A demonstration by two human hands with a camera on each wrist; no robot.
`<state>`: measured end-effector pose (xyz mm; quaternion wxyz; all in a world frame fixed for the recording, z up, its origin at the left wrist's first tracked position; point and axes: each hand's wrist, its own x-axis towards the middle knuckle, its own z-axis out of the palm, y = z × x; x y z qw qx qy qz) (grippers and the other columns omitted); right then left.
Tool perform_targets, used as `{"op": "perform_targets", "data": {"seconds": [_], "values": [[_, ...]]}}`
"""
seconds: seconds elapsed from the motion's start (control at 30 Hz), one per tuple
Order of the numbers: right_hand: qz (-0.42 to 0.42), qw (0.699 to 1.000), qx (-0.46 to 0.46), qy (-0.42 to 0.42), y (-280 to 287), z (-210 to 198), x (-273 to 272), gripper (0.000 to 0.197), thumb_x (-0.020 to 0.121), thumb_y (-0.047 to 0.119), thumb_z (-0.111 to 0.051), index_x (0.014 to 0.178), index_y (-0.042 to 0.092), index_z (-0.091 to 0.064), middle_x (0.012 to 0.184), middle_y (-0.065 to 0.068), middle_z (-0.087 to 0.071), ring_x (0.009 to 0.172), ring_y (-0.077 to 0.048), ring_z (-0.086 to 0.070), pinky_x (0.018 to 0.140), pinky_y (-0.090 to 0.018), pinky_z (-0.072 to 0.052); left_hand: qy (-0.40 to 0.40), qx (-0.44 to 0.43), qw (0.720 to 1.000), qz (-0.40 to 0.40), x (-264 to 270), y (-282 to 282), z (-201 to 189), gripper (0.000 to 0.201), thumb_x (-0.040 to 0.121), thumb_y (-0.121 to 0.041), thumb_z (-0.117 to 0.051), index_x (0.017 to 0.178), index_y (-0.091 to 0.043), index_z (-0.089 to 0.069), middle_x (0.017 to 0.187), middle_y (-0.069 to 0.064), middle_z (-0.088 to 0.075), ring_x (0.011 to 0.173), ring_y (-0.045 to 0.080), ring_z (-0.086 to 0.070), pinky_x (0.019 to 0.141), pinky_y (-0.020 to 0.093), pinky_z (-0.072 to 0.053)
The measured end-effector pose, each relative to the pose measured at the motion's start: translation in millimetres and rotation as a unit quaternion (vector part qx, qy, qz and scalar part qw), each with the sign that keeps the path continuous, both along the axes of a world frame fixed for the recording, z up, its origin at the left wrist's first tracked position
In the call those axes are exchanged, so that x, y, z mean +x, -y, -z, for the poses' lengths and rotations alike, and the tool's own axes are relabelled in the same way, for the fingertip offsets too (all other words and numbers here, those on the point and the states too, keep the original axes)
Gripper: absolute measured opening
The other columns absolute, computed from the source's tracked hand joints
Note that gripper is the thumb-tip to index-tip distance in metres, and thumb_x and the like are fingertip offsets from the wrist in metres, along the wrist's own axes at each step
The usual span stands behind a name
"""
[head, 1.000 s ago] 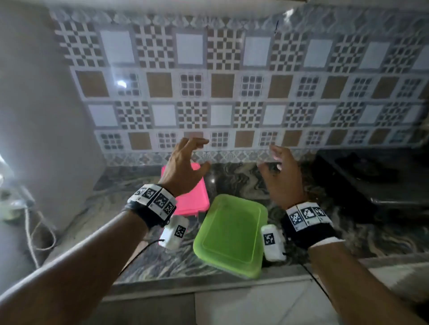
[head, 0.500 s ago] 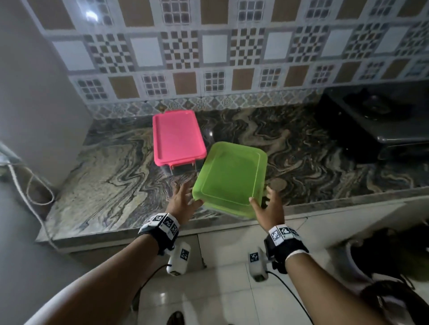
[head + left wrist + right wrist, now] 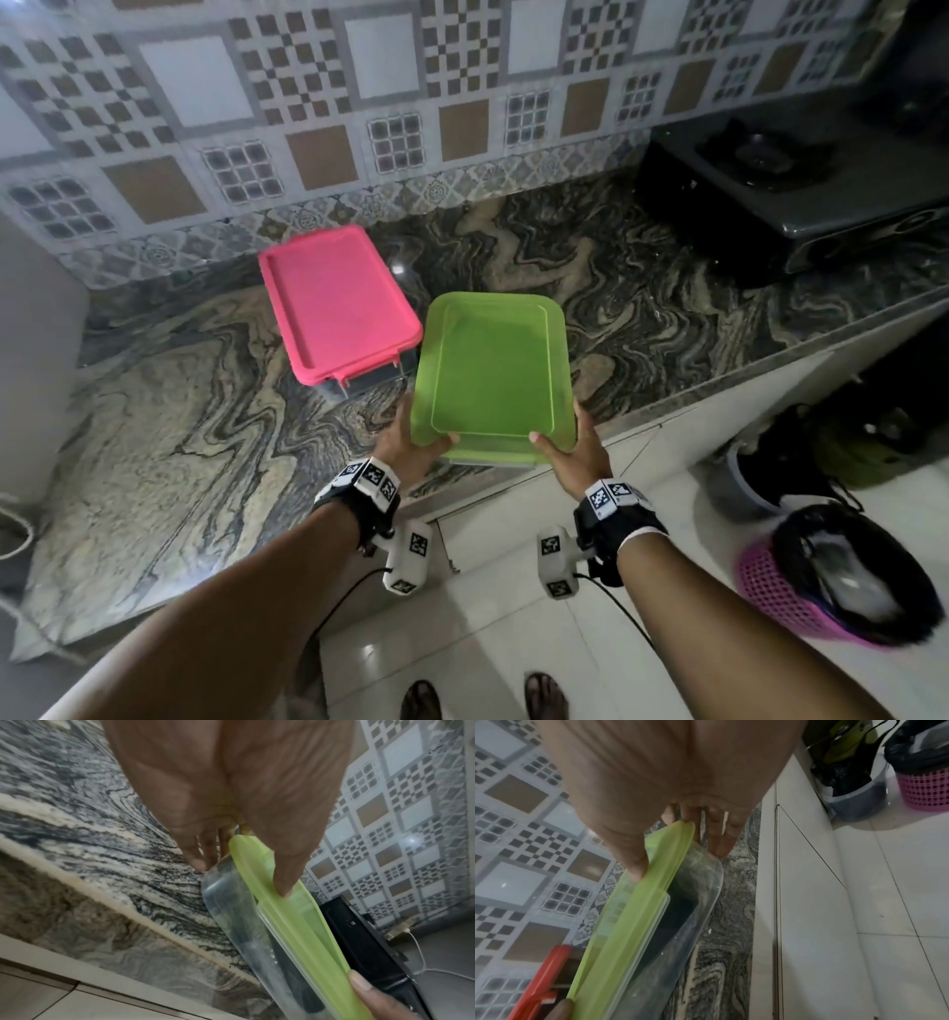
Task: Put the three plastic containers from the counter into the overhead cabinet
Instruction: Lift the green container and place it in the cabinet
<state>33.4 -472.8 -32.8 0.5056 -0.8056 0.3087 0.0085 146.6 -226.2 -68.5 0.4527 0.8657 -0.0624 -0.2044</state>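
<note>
Both hands' grip (image 3: 493, 452) clamps green-lidded container (image 3: 493, 370), apparently lifted off counter (image 3: 205, 437).

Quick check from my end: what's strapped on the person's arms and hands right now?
Bare forearms, no sleeves. Each wrist carries a black band topped with white square-patterned marker tiles; the right band shows a white edge. A white camera block with similar markers hangs under each wrist, trailing a thin black cable. Hands are ungloved.

Marble counter (image 3: 205, 437) under pink-lidded container (image 3: 336, 300), seemingly
</note>
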Motion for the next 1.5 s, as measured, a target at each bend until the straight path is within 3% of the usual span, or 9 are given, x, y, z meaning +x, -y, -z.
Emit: {"op": "perform_targets", "data": {"seconds": [0.47, 0.67, 0.77, 0.93, 1.07, 1.2, 1.3, 1.4, 1.5], "values": [[0.083, 0.970, 0.096, 0.209, -21, -37, -58, 0.089, 0.086, 0.040, -0.081, 0.158, 0.035, -0.029, 0.160, 0.001, -0.047, 0.141, -0.020, -0.053, 0.118, -0.051, -0.044, 0.063, -0.195, 0.979, 0.011, -42, 0, -80, 0.110, 0.070, -0.053, -0.087, 0.159, -0.045, -0.023, 0.157, 0.000, -0.045, 0.140, 0.023, -0.054, 0.105, 0.052, -0.057], [0.046, 0.939, 0.059, 0.335, -27, -109, -62, 0.089, 0.085, 0.038, -0.075, 0.159, 0.043, -0.027, 0.167, 0.016, -0.033, 0.151, -0.003, -0.037, 0.120, -0.031, -0.036, 0.122, -0.320, 0.939, 0.018, -54, -13, -150, 0.102, 0.077, -0.034, -0.088, 0.159, -0.047, -0.028, 0.154, 0.003, -0.053, 0.129, 0.016, -0.066, 0.093, 0.046, -0.063], [0.015, 0.920, 0.080, 0.384, -31, -153, -55, 0.088, 0.088, 0.023, -0.076, 0.159, 0.042, -0.028, 0.161, 0.017, -0.041, 0.135, 0.017, -0.046, 0.097, -0.001, -0.044, 0.167, -0.364, 0.916, 0.009, -62, -21, -193, 0.098, 0.084, -0.017, -0.086, 0.159, -0.044, -0.029, 0.156, 0.000, -0.053, 0.133, 0.021, -0.064, 0.101, 0.052, -0.059], [-0.022, 0.882, 0.075, 0.465, -41, -221, -40, 0.095, 0.077, 0.040, -0.089, 0.154, 0.051, -0.035, 0.155, 0.022, -0.052, 0.135, 0.002, -0.056, 0.104, -0.025, -0.054, 0.242, -0.407, 0.881, -0.013, -74, -40, -264, 0.102, 0.071, -0.027, -0.086, 0.157, -0.047, -0.034, 0.152, -0.020, -0.057, 0.131, 0.015, -0.066, 0.100, 0.048, -0.058], [-0.056, 0.844, 0.031, 0.532, -53, -270, -28, 0.098, 0.068, 0.020, -0.087, 0.153, 0.037, -0.041, 0.136, 0.043, -0.058, 0.123, 0.016, -0.058, 0.088, -0.004, -0.052, 0.303, -0.414, 0.858, -0.039, -84, -58, -315, 0.112, 0.060, -0.045, -0.097, 0.155, -0.049, -0.038, 0.152, 0.001, -0.060, 0.132, 0.023, -0.066, 0.106, 0.055, -0.054], [-0.099, 0.793, -0.007, 0.601, -65, -307, -14, 0.100, 0.071, 0.036, -0.087, 0.157, 0.025, -0.039, 0.155, 0.021, -0.052, 0.142, -0.005, -0.052, 0.109, -0.023, -0.049, 0.373, -0.396, 0.836, -0.074, -93, -75, -361, 0.123, 0.047, -0.063, -0.096, 0.155, -0.047, -0.039, 0.149, -0.002, -0.062, 0.125, 0.017, -0.071, 0.097, 0.041, -0.061], [-0.133, 0.765, 0.038, 0.629, -77, -338, -2, 0.095, 0.073, 0.019, -0.083, 0.157, 0.026, -0.040, 0.153, 0.018, -0.055, 0.138, -0.008, -0.057, 0.102, -0.028, -0.056, 0.430, -0.378, 0.814, -0.099, -99, -84, -392, 0.110, 0.058, -0.046, -0.098, 0.153, -0.048, -0.042, 0.143, -0.003, -0.068, 0.115, 0.013, -0.075, 0.085, 0.028, -0.064], [-0.183, 0.741, 0.064, 0.643, -90, -374, 7, 0.092, 0.076, 0.004, -0.079, 0.157, 0.020, -0.036, 0.144, 0.030, -0.059, 0.134, 0.005, -0.057, 0.099, -0.012, -0.052, 0.471, -0.344, 0.800, -0.140, -96, -95, -418, 0.102, 0.068, -0.026, -0.097, 0.150, -0.049, -0.041, 0.135, 0.004, -0.071, 0.091, 0.010, -0.079, 0.071, 0.010, -0.059], [-0.214, 0.729, 0.069, 0.646, -101, -406, 23, 0.086, 0.083, 0.003, -0.074, 0.158, 0.015, -0.035, 0.142, 0.026, -0.062, 0.130, 0.006, -0.060, 0.098, -0.012, -0.052, 0.489, -0.356, 0.781, -0.157, -87, -108, -441, 0.108, 0.063, -0.035, -0.092, 0.156, -0.046, -0.037, 0.139, -0.008, -0.069, 0.113, 0.003, -0.074, 0.085, 0.018, -0.061]]}}
